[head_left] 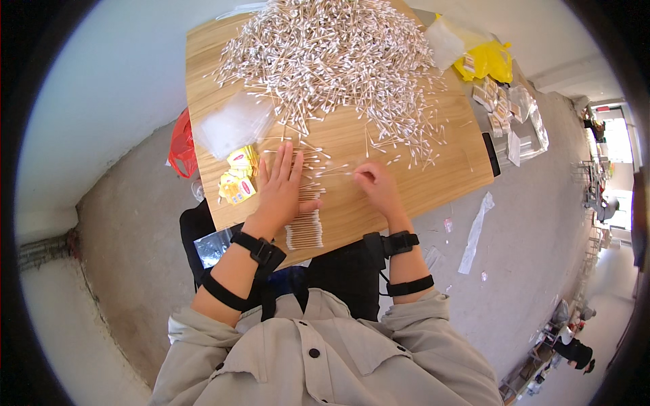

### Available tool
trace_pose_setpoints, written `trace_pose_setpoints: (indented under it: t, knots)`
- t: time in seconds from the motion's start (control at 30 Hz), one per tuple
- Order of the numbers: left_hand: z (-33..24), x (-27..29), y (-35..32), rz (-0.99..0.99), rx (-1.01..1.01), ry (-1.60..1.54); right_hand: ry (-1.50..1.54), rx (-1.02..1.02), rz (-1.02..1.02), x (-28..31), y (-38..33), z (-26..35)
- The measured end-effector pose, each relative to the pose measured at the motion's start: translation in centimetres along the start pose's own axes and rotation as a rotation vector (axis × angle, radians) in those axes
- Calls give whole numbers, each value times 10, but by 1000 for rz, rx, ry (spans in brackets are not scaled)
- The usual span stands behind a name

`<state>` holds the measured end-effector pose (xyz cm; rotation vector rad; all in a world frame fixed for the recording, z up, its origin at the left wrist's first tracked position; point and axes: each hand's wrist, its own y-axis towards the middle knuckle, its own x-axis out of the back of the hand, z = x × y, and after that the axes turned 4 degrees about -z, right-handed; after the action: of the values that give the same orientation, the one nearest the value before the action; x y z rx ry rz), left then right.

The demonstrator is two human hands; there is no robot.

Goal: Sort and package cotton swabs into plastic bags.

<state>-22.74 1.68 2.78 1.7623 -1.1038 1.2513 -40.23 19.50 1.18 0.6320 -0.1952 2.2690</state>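
Observation:
A neat row of cotton swabs (305,233) lies side by side near the table's front edge. My left hand (279,186) rests flat beside and partly over the row, fingers stretched forward and thumb across the swabs. To its right, my right hand (379,186) is closed in a pinch at the end of a cotton swab (336,173); the fingertips partly hide that end. A few loose swabs lie just beyond the row. Farther back spreads a big heap of cotton swabs (332,54). Left of my left hand are small yellow-and-white cards (238,177).
Clear plastic bags (233,125) lie on the wooden table (433,179) at left. A red bag (183,145) hangs by the left edge. At right are a yellow bag (491,62) and packed bundles (497,105). A distant person (575,353) is far right.

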Motion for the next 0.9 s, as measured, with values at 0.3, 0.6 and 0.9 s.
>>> trace_pose_setpoints:
  t: [0.3, 0.6, 0.9]
  knots:
    - [-5, -1, -22, 27, -36, -27, 131, -276, -241, -14, 13, -13]
    - [-3, 3, -14, 72, -13, -7, 457, -331, -203, -8, -3, -6]
    - [-7, 6, -34, 48, 33, -23, -245, 36, -294, -14, 4, 6]
